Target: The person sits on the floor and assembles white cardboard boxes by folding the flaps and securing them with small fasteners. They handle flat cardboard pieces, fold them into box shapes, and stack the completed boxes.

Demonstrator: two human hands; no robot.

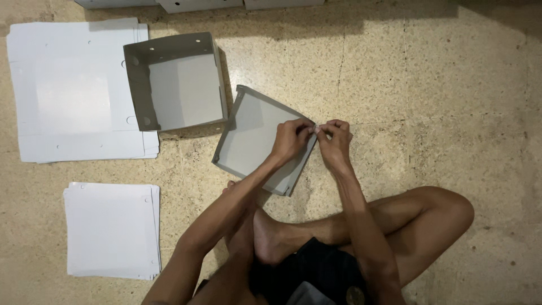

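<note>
Both hands, left hand point(291, 138) and right hand point(334, 141), pinched one corner of the shallow grey box point(254, 141) on the floor point(440, 85); uneven pressure there could likely tear or unfold the corner.

Two folded grey cardboard boxes point(175, 82) point(257, 141), two stacks of flat white sheets point(73, 90) point(110, 229), two hands point(291, 138) point(336, 141)

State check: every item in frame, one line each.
Shallow tray: folded, tilted, both hands at its right corner.
Left hand: pinching the corner.
Right hand: pinching the same corner.
Deep box: assembled, open top, empty, on the floor.
Big flat stack: unfolded sheets, lying flat.
Small flat stack: unfolded sheets, lying flat.
</note>
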